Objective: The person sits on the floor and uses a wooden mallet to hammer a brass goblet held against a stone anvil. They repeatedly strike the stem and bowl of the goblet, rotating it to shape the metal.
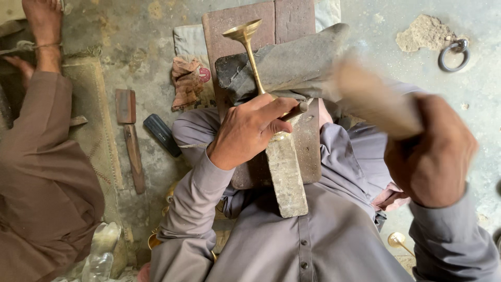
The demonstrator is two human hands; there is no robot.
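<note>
Two hands are seen: a brass goblet (250, 52) is gripped by the closed left hand (248, 130), stem projecting beyond it; a blurred wooden handle (376, 99) is clenched in the right hand (433, 149).

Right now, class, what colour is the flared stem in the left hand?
Shiny golden brass, the flared stem, seen in the head view.

Slim brass trumpet-shaped stem (250, 52) lies across dark grey stone block (282, 65), flared end pointing away, on flat reddish-brown board (245, 26) over lap. Left hand (248, 130) sits at stem's near end; long grey metal bar (286, 175) just below it. Blurred wooden mallet (373, 99) in right hand (430, 151), right of block. Wood-handled hammer (130, 136) on floor (151, 57), left of board. Iron ring (454, 54) on floor far right.
</note>
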